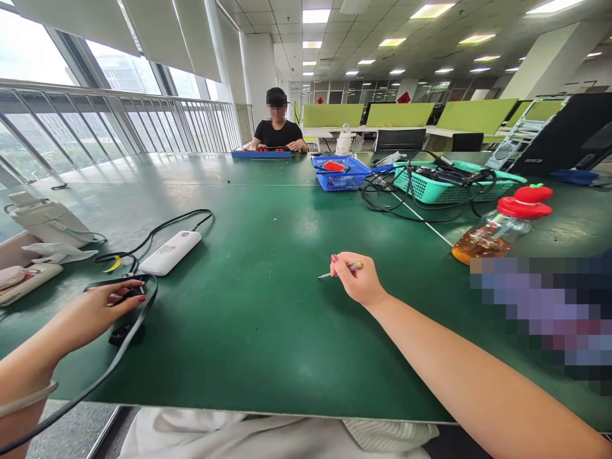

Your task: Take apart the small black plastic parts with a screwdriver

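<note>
My right hand (358, 278) is closed around a small screwdriver (326, 276). Its thin metal shaft points left, just over the green table top (287, 344), and a yellowish handle end pokes out behind my fingers. At the left, my left hand (102, 312) is curled over a black object (125, 333) with a black cable (125, 347) running past it toward me. My thumb and fingers press on its upper part; what exactly it is cannot be made out. Just beyond lies a white power bank (171, 253) with a black cord attached.
A blue basket (342, 182) and a green basket (421, 188) of tangled black cables stand farther back. To the right are a red-lidded glass bottle (507, 223) and a black computer case (567, 137). White items (50, 220) lie far left. Another person (278, 132) sits opposite.
</note>
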Motion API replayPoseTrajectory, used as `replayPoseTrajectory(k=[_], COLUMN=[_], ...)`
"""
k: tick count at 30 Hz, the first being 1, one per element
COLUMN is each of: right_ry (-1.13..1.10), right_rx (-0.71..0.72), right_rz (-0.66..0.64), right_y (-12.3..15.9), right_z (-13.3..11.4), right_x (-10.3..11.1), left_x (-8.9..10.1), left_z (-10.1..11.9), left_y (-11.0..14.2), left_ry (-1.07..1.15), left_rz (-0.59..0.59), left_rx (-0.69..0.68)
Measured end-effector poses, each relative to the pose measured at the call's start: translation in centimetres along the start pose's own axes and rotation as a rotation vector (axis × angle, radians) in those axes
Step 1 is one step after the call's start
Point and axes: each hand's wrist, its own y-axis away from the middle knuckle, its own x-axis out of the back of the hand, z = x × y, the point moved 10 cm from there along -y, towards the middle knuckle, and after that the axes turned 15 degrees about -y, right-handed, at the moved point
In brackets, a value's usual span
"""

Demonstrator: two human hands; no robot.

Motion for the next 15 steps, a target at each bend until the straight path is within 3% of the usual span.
replayPoseTrajectory(k=[2, 4, 10, 15], right_ry=[0.002, 0.004, 0.012, 0.017], right_rx=[0.002, 0.008, 0.019, 0.009], right_rz=[0.001, 0.000, 0.000, 0.008], right_y=[0.0, 0.0, -0.1, 0.0], right_z=[0.0, -0.1, -0.4, -0.4], right_x=[0.0, 0.0, 0.0, 0.0], left_x=[-0.5, -0.8, -1.3, -0.4], left_z=[-0.7, -1.3, 0.7, 3.2], left_y=[1.0, 2.4, 7.4, 8.9], left_ry=[0.052, 0.039, -0.192, -0.221], left_rz=[-0.072, -0.065, 0.193, 0.320], left_rx=[0.023, 0.022, -0.155, -0.213])
